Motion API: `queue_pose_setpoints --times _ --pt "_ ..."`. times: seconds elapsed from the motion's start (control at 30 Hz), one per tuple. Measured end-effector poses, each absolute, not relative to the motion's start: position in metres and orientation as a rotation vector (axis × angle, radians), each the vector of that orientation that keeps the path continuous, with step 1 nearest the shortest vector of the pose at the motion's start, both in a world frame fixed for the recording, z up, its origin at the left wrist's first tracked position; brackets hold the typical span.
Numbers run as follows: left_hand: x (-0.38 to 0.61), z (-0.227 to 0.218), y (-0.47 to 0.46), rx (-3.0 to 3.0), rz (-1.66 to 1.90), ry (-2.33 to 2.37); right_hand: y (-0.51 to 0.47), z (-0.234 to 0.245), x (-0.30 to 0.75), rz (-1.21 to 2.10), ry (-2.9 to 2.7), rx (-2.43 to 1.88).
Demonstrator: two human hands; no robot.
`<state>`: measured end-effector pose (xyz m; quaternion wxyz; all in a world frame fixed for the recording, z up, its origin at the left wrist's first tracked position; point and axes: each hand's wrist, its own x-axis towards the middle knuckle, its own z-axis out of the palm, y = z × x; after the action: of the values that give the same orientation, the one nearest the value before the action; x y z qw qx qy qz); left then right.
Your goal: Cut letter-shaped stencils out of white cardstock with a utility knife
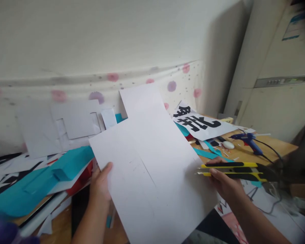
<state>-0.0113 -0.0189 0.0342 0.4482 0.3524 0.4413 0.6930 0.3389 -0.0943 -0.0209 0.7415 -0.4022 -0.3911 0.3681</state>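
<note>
Head view: teal card (73,162) lies leftmost; the left hand (101,183) pinches the left edge of the white sheet (155,152), tilted above the bench (286,145); the right hand's (227,184) grip clasps a tool (234,165), 2 tips by the sheet's right edge; farther right, a glue gun (250,142).

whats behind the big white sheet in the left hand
Past the edges of the white sheet show the spotted cloth, the paper with black characters, teal strips and the wooden table. Anything directly behind it is covered.
</note>
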Motion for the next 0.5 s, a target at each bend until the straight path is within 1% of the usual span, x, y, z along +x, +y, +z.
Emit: queue_pose_setpoints --times 0.13,0.2,0.27,0.33,0.4,0.47,0.5 --pt "-0.006 0.034 -0.036 1.091 1.722 1.244 -0.111 -0.020 0.335 0.722 -0.735 -0.825" --pt "-0.005 0.021 -0.055 1.123 1.652 1.232 -0.119 -0.019 0.337 0.685 -0.705 -0.792" --pt "-0.005 0.001 -0.079 0.994 1.605 1.230 -0.128 -0.016 0.339 0.723 -0.718 -0.770" --pt "-0.008 -0.018 -0.101 0.767 1.714 1.379 -0.136 -0.013 0.341 0.846 -0.751 -0.748" --pt "-0.014 -0.024 -0.109 0.662 1.773 1.421 -0.141 -0.008 0.344 0.993 -0.764 -0.692" --pt "-0.023 -0.014 -0.100 0.582 1.925 1.447 -0.141 -0.001 0.350 1.040 -0.752 -0.601" --pt "-0.027 -0.002 -0.091 0.578 2.010 1.375 -0.140 0.004 0.354 1.019 -0.743 -0.547"
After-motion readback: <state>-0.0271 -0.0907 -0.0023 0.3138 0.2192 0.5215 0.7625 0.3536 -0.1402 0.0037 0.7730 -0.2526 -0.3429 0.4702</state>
